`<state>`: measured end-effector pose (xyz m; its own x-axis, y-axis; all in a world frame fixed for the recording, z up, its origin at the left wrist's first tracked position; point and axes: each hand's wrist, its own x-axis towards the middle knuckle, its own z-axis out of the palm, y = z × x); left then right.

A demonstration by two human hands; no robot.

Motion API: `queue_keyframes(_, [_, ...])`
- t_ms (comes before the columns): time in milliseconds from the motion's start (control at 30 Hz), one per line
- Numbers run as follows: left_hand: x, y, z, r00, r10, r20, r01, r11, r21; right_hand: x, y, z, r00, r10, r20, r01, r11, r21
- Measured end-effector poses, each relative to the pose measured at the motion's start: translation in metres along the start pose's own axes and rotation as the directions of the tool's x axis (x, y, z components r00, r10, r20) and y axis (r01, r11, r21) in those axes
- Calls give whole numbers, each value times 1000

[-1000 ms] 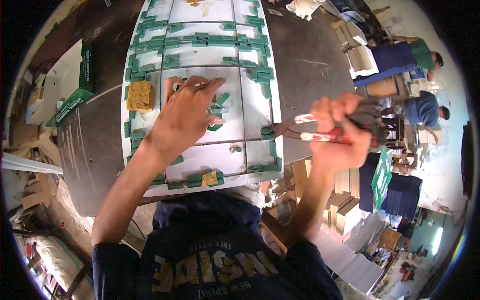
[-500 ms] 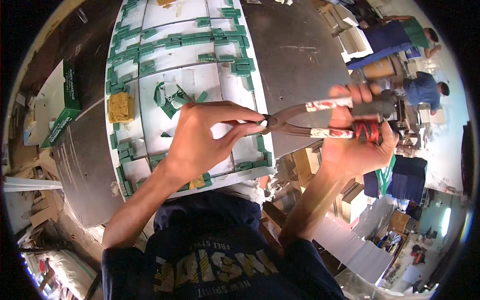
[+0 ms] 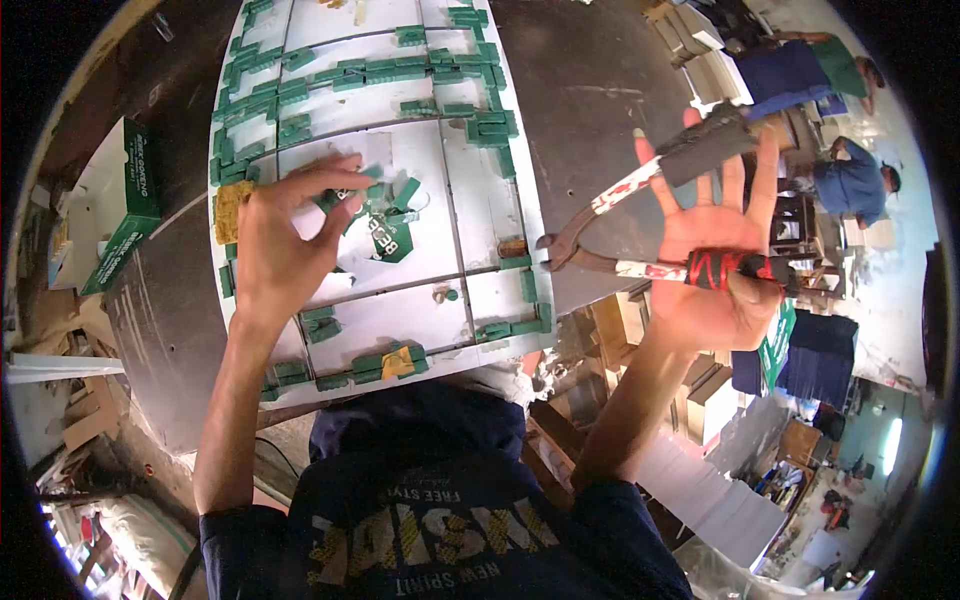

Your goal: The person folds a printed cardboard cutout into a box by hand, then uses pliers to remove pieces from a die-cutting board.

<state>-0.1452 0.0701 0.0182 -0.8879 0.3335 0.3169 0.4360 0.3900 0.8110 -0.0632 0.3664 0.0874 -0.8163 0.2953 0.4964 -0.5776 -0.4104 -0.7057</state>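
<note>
Rusty pincers [image 3: 572,243] with red-and-white and black-wrapped handles lie across my right hand [image 3: 712,240]. The thumb hooks over the red-corded lower handle, while the fingers stretch up behind the other handle, and the handles are spread wide. My left hand [image 3: 285,235] hovers over a white board [image 3: 330,290] with thin dark lines and several green blocks [image 3: 490,128] stuck on it. Its thumb and fingers are apart, close to green-and-white printed card scraps [image 3: 390,238]. A yellow sponge-like block [image 3: 234,212] is partly behind that hand.
Left of the board lies a green-and-white carton [image 3: 130,205] on the dark table [image 3: 590,110]. Two people [image 3: 850,180] are at the far right, near stacks of card [image 3: 700,60]. A white sack [image 3: 140,540] lies low on the left.
My left hand has moved from the pincers' jaws left to the card scraps, its fingers parting. My right hand's fingers have straightened, and the pincers' handles have spread apart.
</note>
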Motion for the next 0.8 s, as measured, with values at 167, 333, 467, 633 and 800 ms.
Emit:
queue_keyframes(167, [-10,33,21,957,220,189,-252,953,168,-7,11,15,1000,-31,5,31,1000,6])
queue_keyframes(333, [-15,55,81,918,249,308,-265,964,9,-8,15,21,997,-82,-5,81,991,-111])
queue_keyframes(467, [-13,57,99,949,157,274,-153,988,-35,-17,16,40,1000,-9,-15,6,990,-142])
queue_keyframes(633, [-14,56,96,949,163,271,-156,987,-47,-25,17,54,986,165,-22,-165,957,-237])
queue_keyframes(800, [-18,52,94,961,209,181,-209,978,-14,-27,34,54,973,138,184,-61,927,-370])
